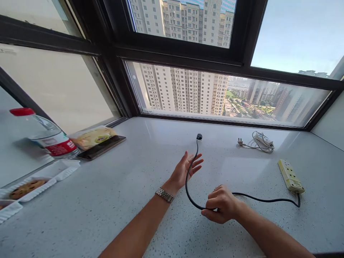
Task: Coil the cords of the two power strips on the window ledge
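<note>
A black power cord (pixel 264 199) runs from a yellowish power strip (pixel 291 175) on the right to a black plug (pixel 199 137) at the far middle of the white speckled countertop (pixel 120 186). My right hand (pixel 220 204) is closed around the cord partway along it. From there the cord curves up in front of my left hand (pixel 186 168), whose fingers are spread with the palm turned toward the cord. A metal-band watch (pixel 165 195) is on my left wrist. Whether the cord touches the left palm, I cannot tell.
Behind the power strip lies a coiled white extension cord (pixel 262 142) with its plug. At left are a red-capped water bottle (pixel 53 138), a packaged food item (pixel 94 138), a dark flat phone-like object (pixel 102 147) and a white tray (pixel 60 170) with cookies. Windows border the back.
</note>
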Tool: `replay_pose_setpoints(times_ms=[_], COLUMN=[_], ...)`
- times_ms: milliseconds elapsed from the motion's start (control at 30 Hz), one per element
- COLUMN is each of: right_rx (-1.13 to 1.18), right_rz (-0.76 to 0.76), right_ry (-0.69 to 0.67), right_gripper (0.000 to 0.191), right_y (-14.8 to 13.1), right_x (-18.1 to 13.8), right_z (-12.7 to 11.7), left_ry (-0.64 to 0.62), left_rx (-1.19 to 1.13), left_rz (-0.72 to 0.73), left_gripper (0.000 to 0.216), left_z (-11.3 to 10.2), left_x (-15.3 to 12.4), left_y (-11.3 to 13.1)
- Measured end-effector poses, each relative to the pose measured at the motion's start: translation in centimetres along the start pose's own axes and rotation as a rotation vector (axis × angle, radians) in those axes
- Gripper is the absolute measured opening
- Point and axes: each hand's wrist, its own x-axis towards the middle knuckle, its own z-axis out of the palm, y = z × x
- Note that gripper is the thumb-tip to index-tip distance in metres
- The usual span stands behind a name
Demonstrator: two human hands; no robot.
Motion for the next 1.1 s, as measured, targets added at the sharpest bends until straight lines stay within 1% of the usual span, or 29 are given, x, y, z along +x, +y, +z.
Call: replay_pose_setpoints(times_ms=[67,133,200,300,333,400,500,567,667,733,800,833,900,967,1033,1100], right_rx=[0.070,0.173,0.278,0.340,0.337,0.338,0.392,0.399,0.346,0.310,0.308,0.329,0.416,0.524,0.600,0.618], right_rz=[0.038,0.130,0.305,0.659,0.758,0.880,0.939,1.004,1.192,1.320,1.393,1.406,1.385,1.305,1.183,1.057], right_ry=[-0.141,-0.270,-0.409,-0.576,-0.604,-0.618,-0.572,-0.490,-0.282,-0.086,0.155,0.284,0.518,0.678,0.772,0.828], right_gripper=[0.050,0.055,0.057,0.052,0.050,0.049,0.053,0.053,0.052,0.052,0.050,0.048,0.045,0.042,0.040,0.039], right_y=[-0.2,-0.2,0.2,1.5,2.1,3.1,4.4,5.1,6.3,7.1,7.6,7.7,7.6,7.1,6.4,5.6], right_x=[-0.1,-0.2,-0.3,-0.9,-1.3,-2.1,-3.6,-4.6,-5.6,-6.0,-5.9,-5.7,-5.1,-4.2,-3.4,-2.7], right_z=[0.2,-0.2,-1.3,-3.9,-4.8,-6.7,-9.1,-10.3,-11.0,-10.8,-10.4,-10.1,-9.6,-9.0,-8.3,-7.4], left_ry=[0.064,0.095,0.125,0.217,0.250,0.304,0.348,0.363,0.371,0.359,0.307,0.263,0.150,0.029,-0.088,-0.178], left_rx=[-0.069,-0.149,-0.233,-0.343,-0.374,-0.421,-0.457,-0.461,-0.454,-0.426,-0.354,-0.303,-0.186,-0.070,0.061,0.185], left_rz=[0.052,0.097,0.138,0.196,0.222,0.279,0.355,0.388,0.414,0.429,0.449,0.450,0.422,0.355,0.277,0.198], left_gripper=[0.033,0.024,0.023,0.026,0.027,0.031,0.040,0.043,0.043,0.043,0.046,0.048,0.050,0.052,0.051,0.049], left_z=[-0.9,-1.7,-2.5,-3.4,-3.7,-4.2,-5.1,-5.6,-5.9,-5.5,-4.8,-4.2,-3.0,-1.8,-0.7,0.3], left_x=[0.6,1.0,1.1,1.2,1.2,1.2,1.2,1.1,0.9,0.9,0.9,0.8,0.8,0.7,0.5,0.2], left_y=[1.1,2.4,3.6,5.1,5.5,6.0,6.7,7.0,7.1,6.8,6.2,5.7,4.4,2.7,0.7,-1.3])
